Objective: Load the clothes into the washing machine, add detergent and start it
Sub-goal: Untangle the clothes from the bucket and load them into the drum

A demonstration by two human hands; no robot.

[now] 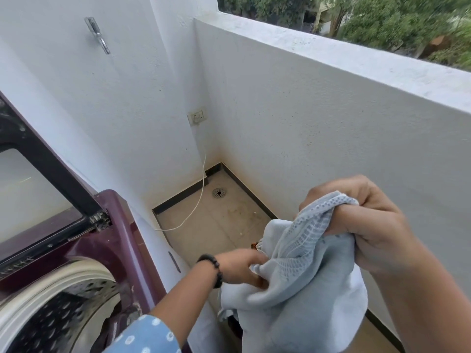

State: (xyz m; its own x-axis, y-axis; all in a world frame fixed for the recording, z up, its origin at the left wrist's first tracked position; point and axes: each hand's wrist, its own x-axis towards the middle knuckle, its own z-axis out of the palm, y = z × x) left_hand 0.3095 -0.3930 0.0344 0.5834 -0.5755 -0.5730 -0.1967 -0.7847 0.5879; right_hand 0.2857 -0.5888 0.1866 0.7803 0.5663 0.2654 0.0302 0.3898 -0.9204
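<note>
Right hand [367,225] fingers clenched on pale blue cloth [300,284]; left hand [239,268] fingers pinching its lower fold.

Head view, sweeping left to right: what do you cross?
Washing machine with its lid raised → wall socket → floor drain → left hand → pale blue garment → right hand gripping it.

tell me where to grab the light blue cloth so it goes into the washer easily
Keep the right hand on the bunched knit top edge of the light blue cloth. Bring the left hand in from the washer side to gather the loose hanging lower part, since it droops below.
</note>
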